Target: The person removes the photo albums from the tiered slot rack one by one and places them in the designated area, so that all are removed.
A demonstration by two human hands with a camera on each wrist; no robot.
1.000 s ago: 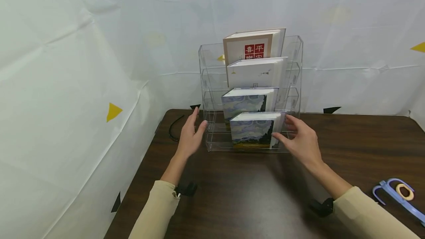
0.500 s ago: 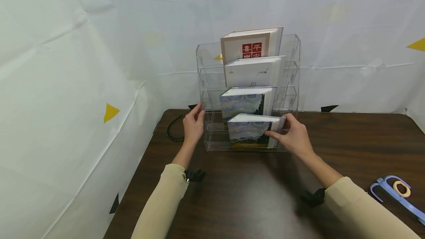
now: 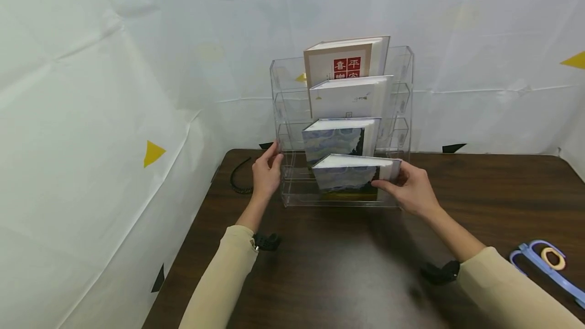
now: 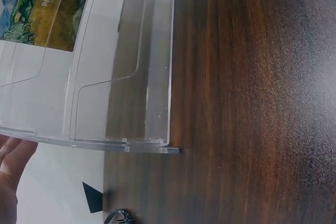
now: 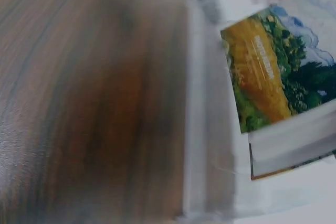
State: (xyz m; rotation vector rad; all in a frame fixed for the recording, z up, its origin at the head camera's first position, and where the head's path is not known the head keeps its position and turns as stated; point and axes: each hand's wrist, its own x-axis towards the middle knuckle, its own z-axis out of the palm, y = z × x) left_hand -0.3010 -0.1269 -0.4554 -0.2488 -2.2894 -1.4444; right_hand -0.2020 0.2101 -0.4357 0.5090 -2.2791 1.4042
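A clear acrylic rack (image 3: 292, 200) holds several thick photo albums in a stepped column. In the head view my right hand (image 3: 413, 189) grips the right edge of the lowest photo album (image 3: 345, 179), thumb on its landscape-painted front. The album's top leans forward, and its lower part is still inside the front pocket. Lettering shows on its painted cover (image 5: 257, 72) in the right wrist view; the gripping fingers are outside that view. My left hand (image 3: 266, 174) rests its fingers against the rack's left side. The left wrist view shows this hand (image 4: 11, 174) outside the clear side panel.
Behind the lowest album stand a matching painted album (image 3: 333, 141), a white album (image 3: 343, 98) and a cream one with red characters (image 3: 338, 62). A black coiled cord (image 3: 237, 184) lies left of the rack. Blue scissors-like handles (image 3: 544, 263) lie at right on the dark wooden table (image 3: 329, 268).
My left hand has moved in to touch the rack's side. My right hand has closed on the lowest album's edge and tipped its top forward, the right side swinging outward.
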